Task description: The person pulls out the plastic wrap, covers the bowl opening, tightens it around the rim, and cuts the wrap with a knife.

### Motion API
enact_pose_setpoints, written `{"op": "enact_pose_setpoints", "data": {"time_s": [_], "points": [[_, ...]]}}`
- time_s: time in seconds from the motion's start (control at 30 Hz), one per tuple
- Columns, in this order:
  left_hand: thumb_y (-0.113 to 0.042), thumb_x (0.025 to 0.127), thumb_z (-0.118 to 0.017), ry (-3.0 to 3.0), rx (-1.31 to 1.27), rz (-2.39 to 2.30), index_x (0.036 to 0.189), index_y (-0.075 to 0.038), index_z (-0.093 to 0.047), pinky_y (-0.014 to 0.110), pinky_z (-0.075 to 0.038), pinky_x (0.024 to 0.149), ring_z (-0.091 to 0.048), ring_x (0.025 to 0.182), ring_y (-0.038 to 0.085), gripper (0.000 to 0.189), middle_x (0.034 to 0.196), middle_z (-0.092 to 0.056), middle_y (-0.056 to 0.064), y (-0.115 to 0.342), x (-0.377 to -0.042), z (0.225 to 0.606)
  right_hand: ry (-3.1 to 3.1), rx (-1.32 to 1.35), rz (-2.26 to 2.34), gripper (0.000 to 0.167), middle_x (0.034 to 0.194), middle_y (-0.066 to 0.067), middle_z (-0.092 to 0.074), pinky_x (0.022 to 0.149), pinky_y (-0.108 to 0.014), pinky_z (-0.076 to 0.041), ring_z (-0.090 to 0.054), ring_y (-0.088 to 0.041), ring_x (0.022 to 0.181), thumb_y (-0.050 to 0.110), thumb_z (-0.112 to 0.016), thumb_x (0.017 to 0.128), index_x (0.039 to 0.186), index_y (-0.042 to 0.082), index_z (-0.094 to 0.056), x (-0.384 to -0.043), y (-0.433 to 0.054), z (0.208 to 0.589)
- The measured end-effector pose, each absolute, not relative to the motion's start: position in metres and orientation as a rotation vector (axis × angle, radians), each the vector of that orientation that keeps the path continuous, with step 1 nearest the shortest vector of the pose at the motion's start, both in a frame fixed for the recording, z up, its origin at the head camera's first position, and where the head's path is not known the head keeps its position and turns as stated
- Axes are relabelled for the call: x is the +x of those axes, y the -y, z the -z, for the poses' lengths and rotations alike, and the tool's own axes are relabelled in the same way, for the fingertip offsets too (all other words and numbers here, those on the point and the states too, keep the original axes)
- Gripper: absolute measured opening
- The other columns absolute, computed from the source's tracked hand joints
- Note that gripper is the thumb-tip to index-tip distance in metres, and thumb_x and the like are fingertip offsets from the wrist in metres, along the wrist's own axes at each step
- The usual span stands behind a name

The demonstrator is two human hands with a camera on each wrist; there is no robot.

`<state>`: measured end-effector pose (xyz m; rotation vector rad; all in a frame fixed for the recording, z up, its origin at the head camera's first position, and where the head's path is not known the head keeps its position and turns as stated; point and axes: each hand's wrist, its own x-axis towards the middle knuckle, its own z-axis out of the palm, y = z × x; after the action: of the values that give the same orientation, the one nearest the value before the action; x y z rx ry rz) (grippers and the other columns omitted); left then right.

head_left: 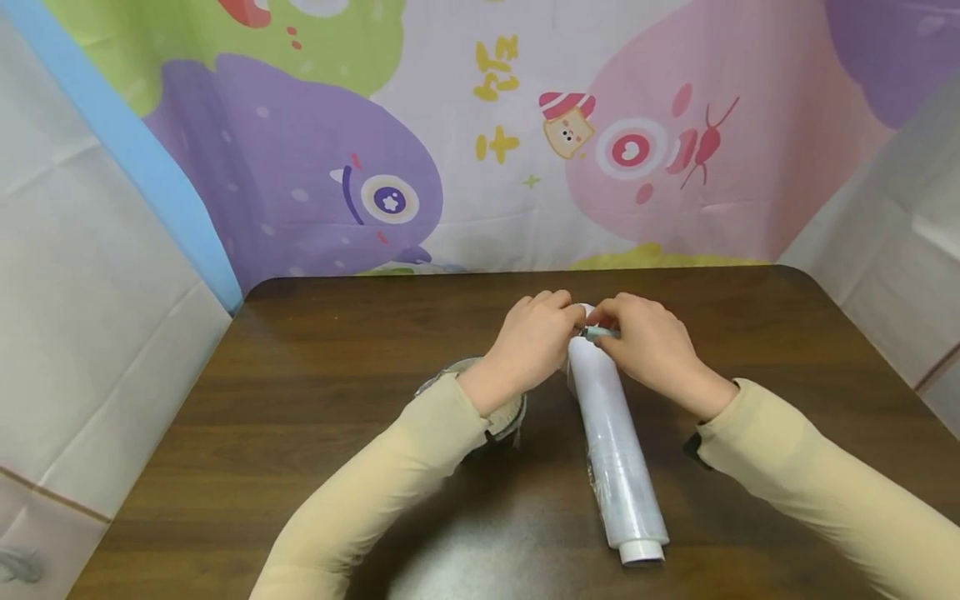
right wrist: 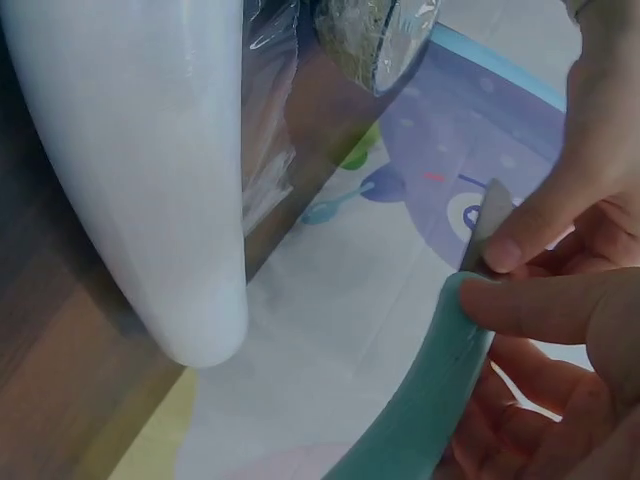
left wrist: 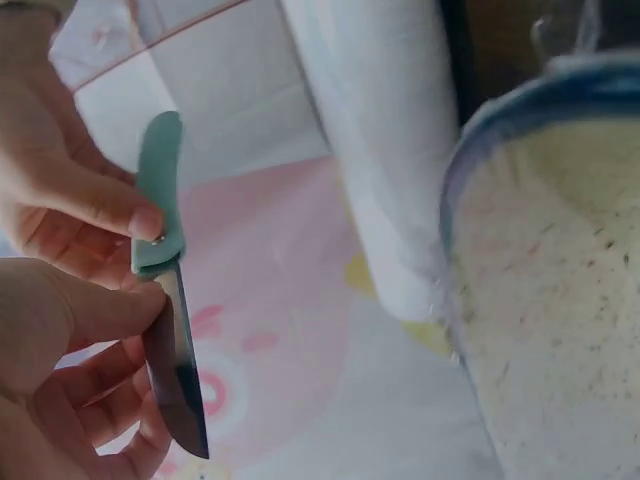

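Note:
A folding knife [left wrist: 162, 190] with a mint-green handle and a metal blade is held between both hands, over the far end of a roll of cling film [head_left: 611, 433]. My left hand [head_left: 531, 337] pinches the blade [left wrist: 172, 340] near the handle between thumb and fingers. My right hand [head_left: 654, 340] grips the handle. In the left wrist view the blade stands unfolded, in line with the handle. The roll lies lengthwise on the table under the knife, its white core [head_left: 642, 551] showing at the near end.
A bowl [head_left: 512, 414] with dark-rimmed edge and pale, speckled contents stands left of the roll, partly hidden by my left forearm. Clear film covers it in the right wrist view. The brown table [head_left: 315, 467] ends at a cartoon-printed curtain [head_left: 495, 208].

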<state>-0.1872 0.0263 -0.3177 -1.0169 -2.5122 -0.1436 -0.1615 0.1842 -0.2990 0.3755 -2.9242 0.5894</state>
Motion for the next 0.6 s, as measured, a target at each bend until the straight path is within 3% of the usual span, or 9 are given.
{"op": "enact_pose_setpoints", "data": {"time_s": [0.27, 0.6], "points": [[-0.017, 0.085, -0.063, 2.555, -0.964, 0.284, 0.09, -0.014, -0.068, 0.023, -0.042, 0.06, -0.054, 0.071, 0.015, 0.007, 0.079, -0.054, -0.001, -0.01, -0.188, 0.321, 2.943, 0.386, -0.574, 0.012, 0.084, -0.005, -0.061, 0.052, -0.033, -0.042, -0.057, -0.02, 0.069, 0.012, -0.068, 0.077, 0.089, 0.011, -0.068, -0.162, -0.184, 0.302], [-0.015, 0.081, -0.066, 2.373, -0.844, 0.335, 0.084, -0.014, -0.07, 0.022, -0.037, 0.054, -0.051, 0.064, 0.014, 0.004, 0.072, -0.048, -0.001, -0.006, -0.187, 0.327, 2.776, 0.446, -0.378, 0.015, 0.079, 0.0, -0.066, 0.046, -0.04, -0.042, -0.062, -0.025, 0.067, 0.014, -0.074, 0.073, 0.087, 0.016, -0.069, -0.161, -0.182, 0.302]]}}
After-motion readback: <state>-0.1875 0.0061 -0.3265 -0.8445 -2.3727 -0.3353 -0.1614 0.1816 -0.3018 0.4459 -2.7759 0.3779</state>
